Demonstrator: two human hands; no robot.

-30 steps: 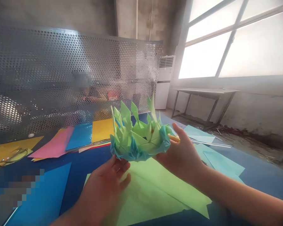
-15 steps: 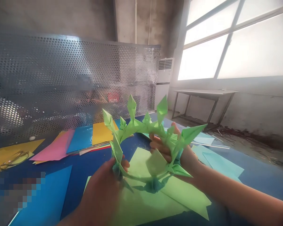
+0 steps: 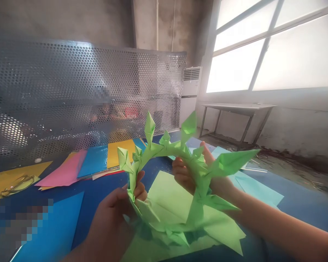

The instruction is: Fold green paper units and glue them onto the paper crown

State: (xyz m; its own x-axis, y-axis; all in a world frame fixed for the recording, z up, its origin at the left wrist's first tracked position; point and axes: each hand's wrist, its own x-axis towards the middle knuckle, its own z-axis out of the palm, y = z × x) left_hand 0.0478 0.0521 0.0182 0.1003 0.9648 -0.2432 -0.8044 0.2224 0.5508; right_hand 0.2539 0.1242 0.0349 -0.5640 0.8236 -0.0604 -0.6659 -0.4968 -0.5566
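Note:
A ring-shaped crown of folded green paper (image 3: 153,151), with pointed tips standing out around it, is held up in front of me. My left hand (image 3: 120,205) grips its left side, fingers curled around the band. On the right, my right hand (image 3: 187,174) is closed around the band, fingers partly inside the ring and partly hidden by the paper. Beneath the crown lie light green paper sheets (image 3: 164,185), overlapping on the blue table (image 3: 109,189).
Pink sheets (image 3: 62,169), blue paper (image 3: 94,160) and yellow paper (image 3: 121,153) line the table's far edge. Glasses (image 3: 18,183) rest on yellow paper at left. Pale turquoise sheets (image 3: 262,189) lie at right. A perforated metal screen (image 3: 71,94) stands behind.
The crown has tilted, its near side dropping lower and its right tips reaching further right. My left fingers show more clearly around the band now.

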